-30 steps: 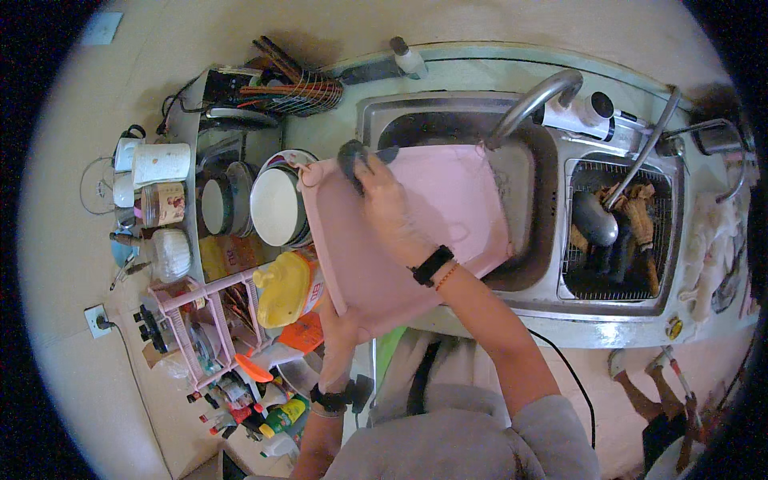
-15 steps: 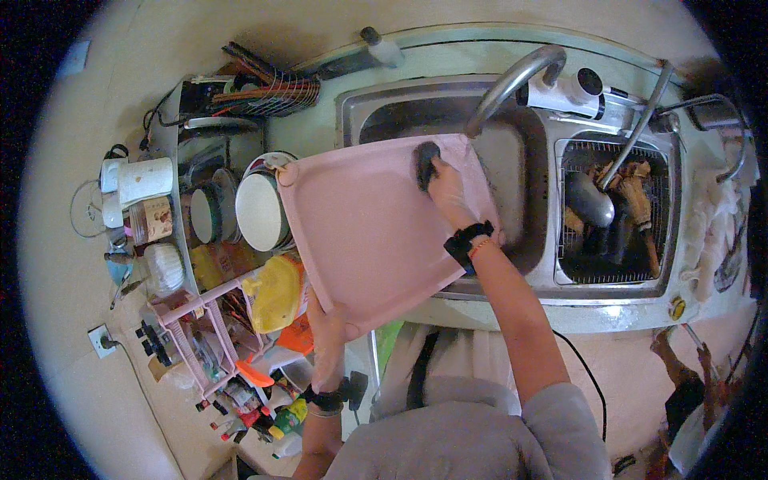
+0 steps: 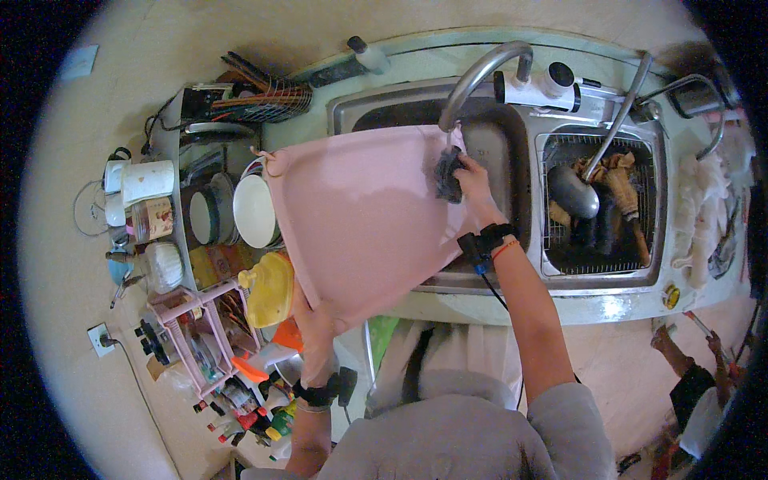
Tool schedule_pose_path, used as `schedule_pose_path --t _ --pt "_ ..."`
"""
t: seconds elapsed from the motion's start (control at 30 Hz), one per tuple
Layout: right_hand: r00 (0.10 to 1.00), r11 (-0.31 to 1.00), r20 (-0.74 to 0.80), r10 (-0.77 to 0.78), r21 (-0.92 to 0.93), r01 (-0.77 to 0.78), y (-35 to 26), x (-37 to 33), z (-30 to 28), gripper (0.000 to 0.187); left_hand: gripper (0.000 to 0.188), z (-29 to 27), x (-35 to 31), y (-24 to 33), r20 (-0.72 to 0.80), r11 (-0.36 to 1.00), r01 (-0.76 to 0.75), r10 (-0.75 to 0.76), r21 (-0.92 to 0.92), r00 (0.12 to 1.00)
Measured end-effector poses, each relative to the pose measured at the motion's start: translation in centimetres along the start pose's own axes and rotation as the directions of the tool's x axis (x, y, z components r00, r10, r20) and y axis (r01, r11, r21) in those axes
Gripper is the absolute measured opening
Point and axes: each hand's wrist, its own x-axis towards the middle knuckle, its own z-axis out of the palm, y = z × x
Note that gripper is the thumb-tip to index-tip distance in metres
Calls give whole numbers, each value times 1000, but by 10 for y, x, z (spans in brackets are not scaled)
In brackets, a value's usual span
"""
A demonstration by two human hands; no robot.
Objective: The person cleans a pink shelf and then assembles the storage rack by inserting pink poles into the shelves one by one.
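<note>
A large pink plastic tray (image 3: 360, 216) with a raised rim lies tilted across the left part of the sink (image 3: 500, 152). My left hand (image 3: 314, 324) grips its near left corner, with the fingers partly hidden by the rim. In my right hand (image 3: 478, 192) is a dark grey scrubbing pad (image 3: 449, 174), held at the tray's right edge, just below the spout of the metal faucet (image 3: 480, 72). A thin streak that looks like water runs from the spout toward the pad.
White bowls (image 3: 256, 212) stand left of the tray, beside a yellow plastic item (image 3: 270, 292). The right basin holds a wire rack with a metal ladle (image 3: 574, 196) and brown pieces. A pink rack (image 3: 212, 340) and several bottles sit lower left. Another person (image 3: 696, 384) is at lower right.
My right hand has moved the scrubbing pad right and slightly down, from the tray's face to its right edge below the spout. The tray has shifted slightly left.
</note>
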Motion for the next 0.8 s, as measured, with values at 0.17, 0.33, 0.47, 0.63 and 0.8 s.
schedule_pose_path --t 0.17,0.33,0.47,0.63,0.8 --pt "998 964 49 46 259 -57 -3 7 1 35 51 -13 -19 13 -85 999 -10 12 33 996" --pt "977 910 202 72 388 -148 -43 -11 -6 39 42 -28 -46 20 -139 987 -127 140 97 980" --pt "987 927 137 80 354 -124 -58 -12 -11 39 36 -35 -69 22 -168 972 -202 220 117 961" --pt "988 925 151 44 368 -97 -69 -12 -15 43 35 -50 -91 -4 -223 946 -245 291 214 930" --pt "985 927 171 40 360 -100 -106 -25 -19 46 40 -42 -102 -5 -351 981 -192 187 19 918"
